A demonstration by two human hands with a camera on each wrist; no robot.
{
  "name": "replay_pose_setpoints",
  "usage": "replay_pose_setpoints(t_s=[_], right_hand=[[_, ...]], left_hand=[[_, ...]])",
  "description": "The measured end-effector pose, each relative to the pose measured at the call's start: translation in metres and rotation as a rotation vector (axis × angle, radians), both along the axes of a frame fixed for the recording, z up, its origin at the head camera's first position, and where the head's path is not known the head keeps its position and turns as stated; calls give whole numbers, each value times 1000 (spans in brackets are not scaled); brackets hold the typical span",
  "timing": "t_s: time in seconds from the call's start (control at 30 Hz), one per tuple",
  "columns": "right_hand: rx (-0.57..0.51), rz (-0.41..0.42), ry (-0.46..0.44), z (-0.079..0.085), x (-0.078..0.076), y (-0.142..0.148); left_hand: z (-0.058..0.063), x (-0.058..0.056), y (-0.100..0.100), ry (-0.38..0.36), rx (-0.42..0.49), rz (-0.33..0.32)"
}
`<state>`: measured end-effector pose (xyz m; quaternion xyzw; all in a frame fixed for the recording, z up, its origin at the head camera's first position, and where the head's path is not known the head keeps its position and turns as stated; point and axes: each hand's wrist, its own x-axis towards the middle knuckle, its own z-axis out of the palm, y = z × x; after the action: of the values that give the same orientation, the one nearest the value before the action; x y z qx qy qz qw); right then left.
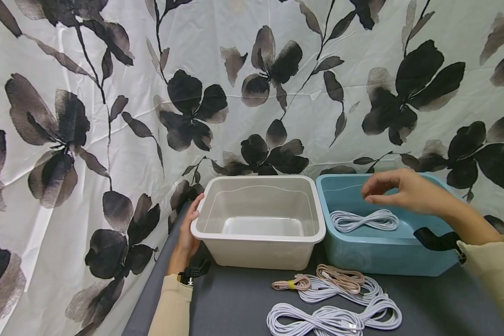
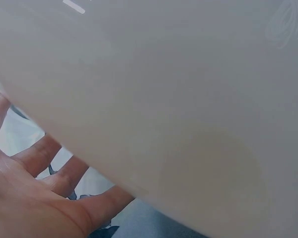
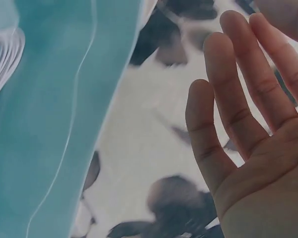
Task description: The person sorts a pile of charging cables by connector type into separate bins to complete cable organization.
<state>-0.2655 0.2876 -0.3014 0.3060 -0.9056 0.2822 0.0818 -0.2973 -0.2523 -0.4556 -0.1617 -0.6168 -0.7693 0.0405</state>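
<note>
In its wrist view, I lose the left hand's (image 2: 35,196) fingertips behind the beige bin (image 2: 139,114), while the head view crops the nearest white cable (image 1: 319,319).

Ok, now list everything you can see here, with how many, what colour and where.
Beige tub: one, beige, on the table, left of the blue tub
Blue tub: one, blue, on the table's right side
Cable in tub: one bundle, white, inside the blue tub
White cables: at least two bundles, white, overlapping on the table
Pink cables: two bundles, pinkish, by the white ones
Tie: one, yellow, around the smaller pinkish bundle
Table: one, grey, underneath
Cloth: white, dark flowers, behind
Sleeves: two, cream, on both arms
Left hand: one, at the beige tub's side
Right hand: one, above the blue tub
</note>
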Motion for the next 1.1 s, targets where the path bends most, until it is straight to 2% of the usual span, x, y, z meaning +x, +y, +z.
replay_pose_setpoints(t_s=[0.2, 0.43, 0.73, 0.87, 0.97, 1.1], right_hand=[[-35, 73, 45, -7, 34, -24], [-170, 219, 64, -34, 58, -54], [-262, 323, -35, -79, 82, -103], [-294, 401, -84, -96, 87, -120], [-279, 397, -111, -112, 85, -132], [-218, 296, -129, -135, 80, -144]], left_hand=[[-1, 0, 0, 5, -8, 11], [-1, -2, -2, 13, -6, 2], [-2, -2, -2, 19, -20, -6], [-3, -1, -2, 16, -25, -6], [-3, -1, -3, 16, -15, 3], [-3, -2, -3, 14, -14, 7]])
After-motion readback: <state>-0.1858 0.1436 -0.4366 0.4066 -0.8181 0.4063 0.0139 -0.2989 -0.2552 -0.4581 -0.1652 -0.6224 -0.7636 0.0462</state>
